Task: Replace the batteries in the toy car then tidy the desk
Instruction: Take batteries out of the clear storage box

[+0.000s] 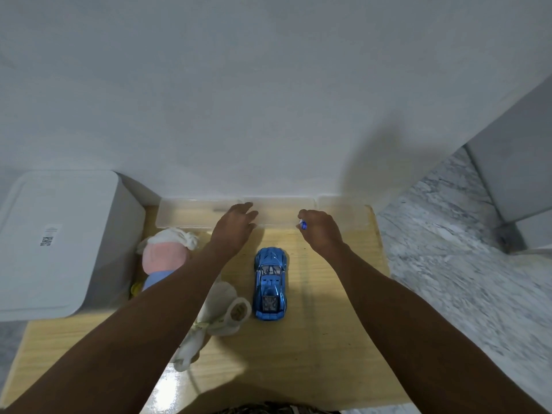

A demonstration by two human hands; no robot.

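Note:
A shiny blue toy car (271,284) stands on its wheels in the middle of the wooden desk (322,339), nose toward the wall. My right hand (319,231) hovers beyond the car on the right and pinches a small blue and white object (303,224), apparently a battery. My left hand (236,227) reaches forward with relaxed fingers over the front edge of a clear plastic tray (185,213) at the back of the desk; it holds nothing.
A white lidded bin (59,243) stands at the left. A plush doll (164,255) with a pink head lies beside it, partly under my left forearm. A second clear tray (343,209) sits at the back right. Marble floor lies right of the desk.

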